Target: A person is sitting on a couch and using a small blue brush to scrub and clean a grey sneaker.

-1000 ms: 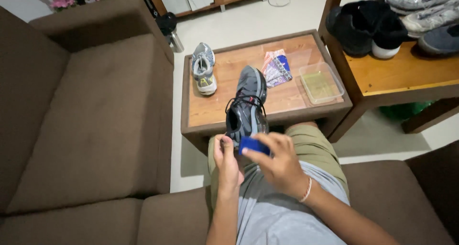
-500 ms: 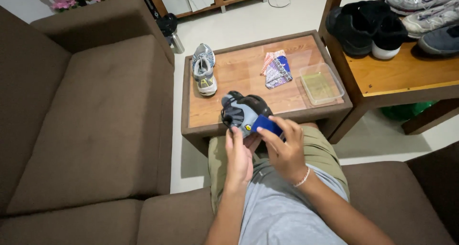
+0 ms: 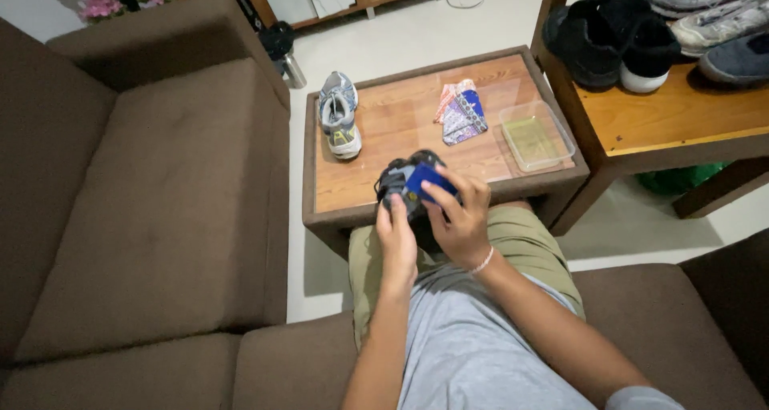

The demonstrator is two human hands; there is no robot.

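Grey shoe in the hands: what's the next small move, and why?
Probably draw the blue cloth across the grey shoe. The right hand presses the cloth against it while the left hand steadies it above the lap.

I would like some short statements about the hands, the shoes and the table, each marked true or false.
1. The right hand presses a blue pad on the dark shoe. True.
2. The left hand is on the sofa. False: it holds the dark shoe.
3. A grey shoe stands on the low table. True.
4. The clear tray is on the floor. False: it sits on the low table.
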